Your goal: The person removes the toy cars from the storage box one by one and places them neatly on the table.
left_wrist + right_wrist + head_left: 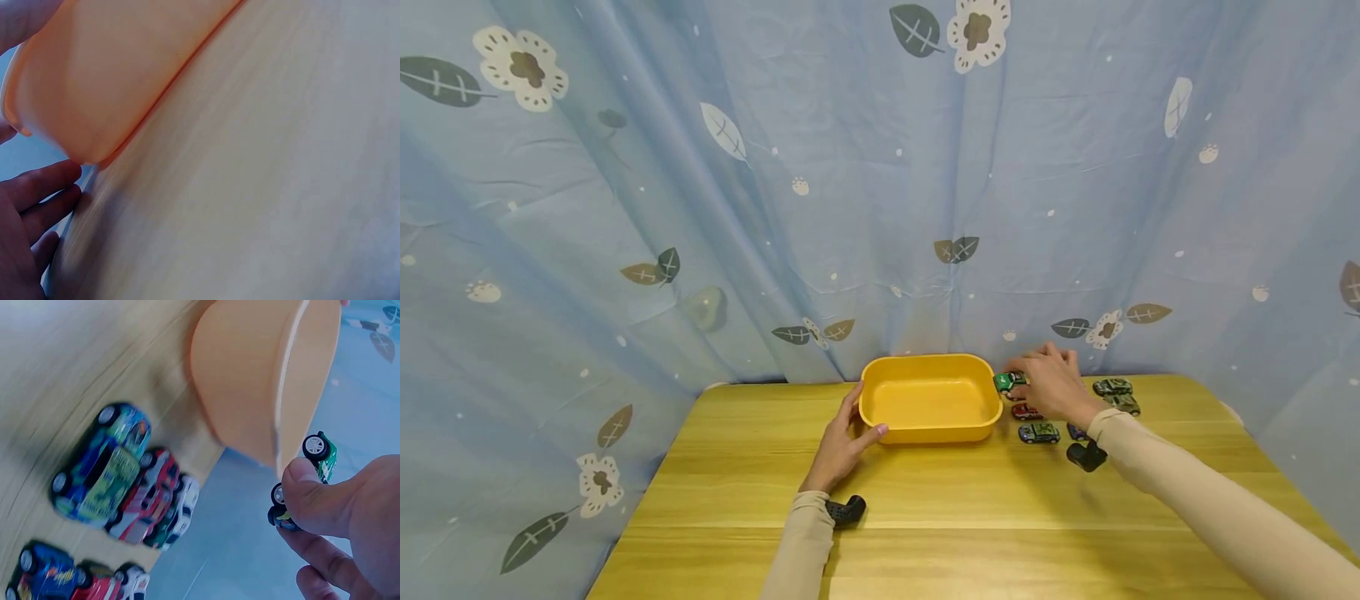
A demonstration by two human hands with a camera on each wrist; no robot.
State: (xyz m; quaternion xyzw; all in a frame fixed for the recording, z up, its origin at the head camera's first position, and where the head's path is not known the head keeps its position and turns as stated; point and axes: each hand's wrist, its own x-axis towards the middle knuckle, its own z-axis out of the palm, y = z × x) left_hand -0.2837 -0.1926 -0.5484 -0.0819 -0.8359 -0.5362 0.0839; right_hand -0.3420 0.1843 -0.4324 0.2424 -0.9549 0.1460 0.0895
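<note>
A yellow plastic bin (934, 436) stands near the table's back edge. My left hand (841, 448) grips its left end, thumb over the front rim and fingers along the side. In the left wrist view, some fingers (47, 187) are spread beside the bin's lower corner. Just off the bin's right end, my right hand (1054, 385) pinches a green toy car (327, 464) between thumb and fingers. The car is raised and tilted, partly hidden by the thumb. Below that hand sit a red-and-white toy car (147, 499) and a blue-green toy car (103, 469).
Farther right on the wooden table (955, 517) are two camouflage toy cars (1112, 387). A blue toy car (47, 569) sits beside red and white ones in the right wrist view. A blue patterned curtain (880, 167) hangs right behind the table.
</note>
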